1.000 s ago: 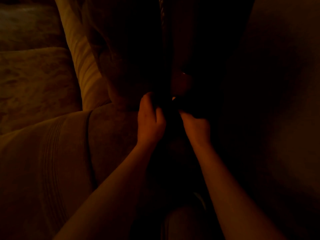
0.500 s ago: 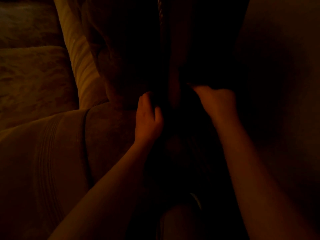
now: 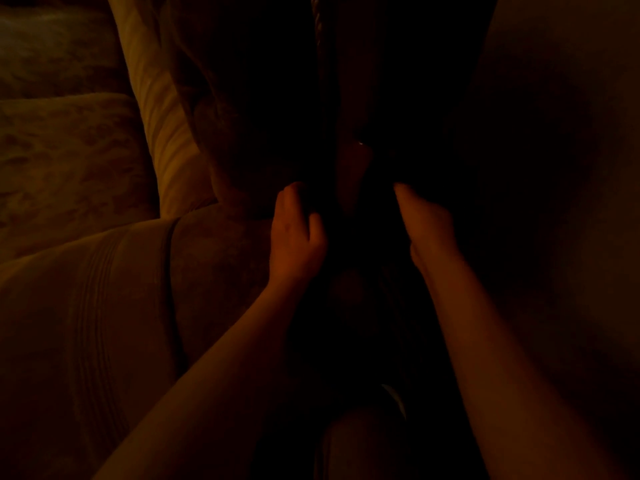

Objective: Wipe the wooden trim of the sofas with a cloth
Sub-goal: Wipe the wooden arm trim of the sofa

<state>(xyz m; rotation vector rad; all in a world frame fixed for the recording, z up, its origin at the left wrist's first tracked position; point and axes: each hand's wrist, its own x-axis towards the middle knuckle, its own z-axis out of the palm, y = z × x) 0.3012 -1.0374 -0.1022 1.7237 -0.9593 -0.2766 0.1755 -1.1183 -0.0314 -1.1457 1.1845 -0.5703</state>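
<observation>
The scene is very dark. My left hand (image 3: 298, 233) sits at the inner end of a sofa arm (image 3: 214, 258), fingers and thumb curled round a dark edge there. My right hand (image 3: 426, 223) is a little to the right, fisted, its fingertips lost in shadow; it seems to grip a dark cloth that I cannot make out. Between the hands a narrow reddish strip of wooden trim (image 3: 351, 174) shows faintly, with a small glint near its top.
A pale striped cushion (image 3: 159, 109) leans at upper left, beside patterned seat upholstery (image 3: 62, 150). A second sofa's dark side (image 3: 561, 168) fills the right. A twisted cord edge (image 3: 319, 26) runs down from the top. My knee (image 3: 360, 445) is at the bottom.
My right hand went up and to the right from beside the left hand, then came back down a little. The left hand has stayed in place.
</observation>
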